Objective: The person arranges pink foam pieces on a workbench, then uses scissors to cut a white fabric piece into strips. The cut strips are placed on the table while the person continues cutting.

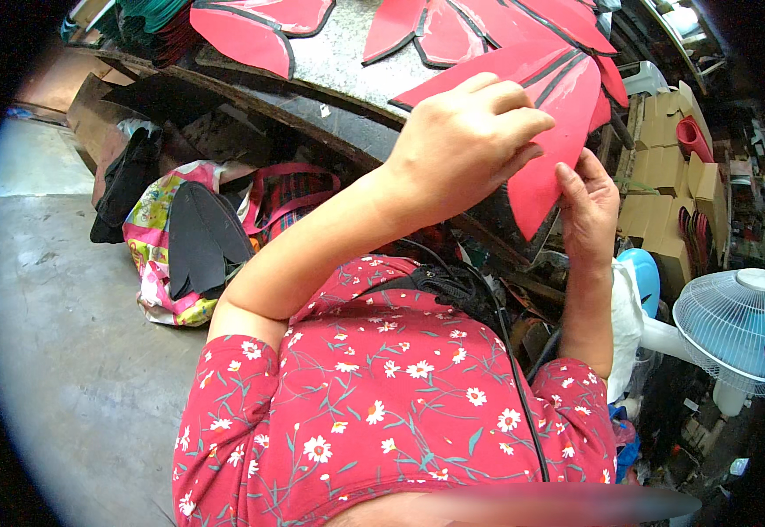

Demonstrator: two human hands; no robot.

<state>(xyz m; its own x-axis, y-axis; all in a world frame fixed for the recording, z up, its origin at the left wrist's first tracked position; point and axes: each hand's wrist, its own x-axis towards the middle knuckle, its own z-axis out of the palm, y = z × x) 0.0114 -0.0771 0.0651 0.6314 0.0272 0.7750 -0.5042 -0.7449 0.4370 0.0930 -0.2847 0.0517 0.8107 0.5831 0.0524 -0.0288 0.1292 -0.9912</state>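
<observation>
Red piece (571, 119) held at the near edge of the counter (347, 66)

Your right hand (590, 198) has a narrow grip, thumb and fingers pinching the edge of the red piece, whose pointed end overhangs the counter's near edge. Your left hand (466, 136) is curled above it; whether that grip holds anything cannot be told. Other black-edged red panels (251, 39) lie on the counter, overlapping, exact count uncertain. Below the counter, to its left: one multicoloured printed bag (150, 233), at least two black flat pieces (196, 237) at its mouth. Right of the counter: several cardboard boxes (663, 171), one red roll (693, 139), one fan (725, 316).
</observation>
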